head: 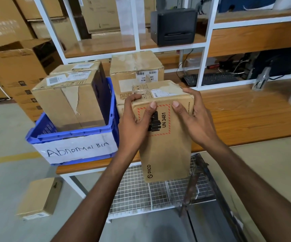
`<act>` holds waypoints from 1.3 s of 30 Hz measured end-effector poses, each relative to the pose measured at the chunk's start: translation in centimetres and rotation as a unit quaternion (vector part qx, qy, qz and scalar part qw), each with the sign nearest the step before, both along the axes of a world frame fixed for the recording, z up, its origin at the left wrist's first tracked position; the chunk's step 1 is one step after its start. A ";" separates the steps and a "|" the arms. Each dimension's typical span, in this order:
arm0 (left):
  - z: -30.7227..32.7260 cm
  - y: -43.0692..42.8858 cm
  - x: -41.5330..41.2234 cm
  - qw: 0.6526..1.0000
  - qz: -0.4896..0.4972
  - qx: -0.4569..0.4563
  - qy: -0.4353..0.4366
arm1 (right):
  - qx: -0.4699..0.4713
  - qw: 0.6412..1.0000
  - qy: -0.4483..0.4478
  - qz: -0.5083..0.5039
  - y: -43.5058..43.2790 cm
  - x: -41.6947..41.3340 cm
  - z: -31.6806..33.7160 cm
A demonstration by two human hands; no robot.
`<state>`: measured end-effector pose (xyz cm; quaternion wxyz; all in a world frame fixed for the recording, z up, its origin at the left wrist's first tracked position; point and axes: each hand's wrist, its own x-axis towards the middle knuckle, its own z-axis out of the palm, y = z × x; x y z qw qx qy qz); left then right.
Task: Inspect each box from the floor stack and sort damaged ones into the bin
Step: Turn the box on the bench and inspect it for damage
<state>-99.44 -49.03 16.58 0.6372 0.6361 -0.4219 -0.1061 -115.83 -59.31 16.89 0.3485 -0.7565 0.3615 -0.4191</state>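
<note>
The left hand (134,119) and the right hand (193,117) both grip the upper end of the held box (169,151); each thumb lies flat on the printed face turned toward the person, while the fingers curl over the far top edge, the left at the left corner, the right round the right corner; neither hand is spread wide, both wrap closely to the cardboard.

The box is long and narrow; its long axis runs from near and low to far and high, the far end in the hands and the near end hanging free past the near edge of the wooden table (245,116); the "UN 3481" and "PICO" prints run along that axis, reading sideways.

Just behind the box stands a stack of cartons (136,67) on the table; to the left sits the blue bin (71,135), labelled "Abnormal Bin", with torn cartons (68,100) inside; a floor box (40,196) lies near left.
</note>
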 end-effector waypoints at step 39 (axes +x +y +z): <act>-2.9 1.0 3.9 0.993 -0.055 0.074 0.072 | 0.142 0.987 -0.033 0.065 0.2 3.3 -3.2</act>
